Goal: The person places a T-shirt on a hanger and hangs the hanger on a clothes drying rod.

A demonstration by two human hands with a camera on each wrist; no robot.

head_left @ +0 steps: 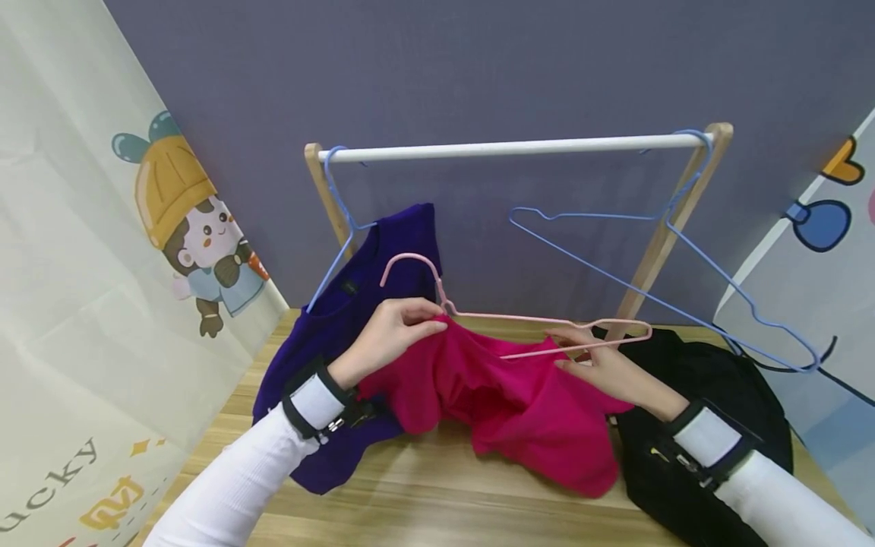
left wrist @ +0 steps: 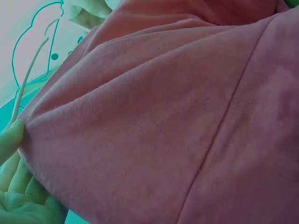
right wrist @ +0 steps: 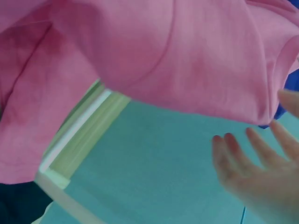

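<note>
A crimson short-sleeved T-shirt hangs in folds over the table. My left hand pinches its left shoulder close to the hook of a pink hanger. In the left wrist view the thumb presses on the shirt's edge, with the other fingers behind. One side of the hanger goes down into the neckline; its right end sticks out above the cloth. My right hand is at the right shoulder, beside that end. Its fingers are straight and spread at the cloth's edge in the right wrist view.
Behind stands a wooden rack with a white rail. A purple garment hangs from a blue hanger at its left. A bare blue hanger juts forward at the right. Black cloth lies on the wooden table.
</note>
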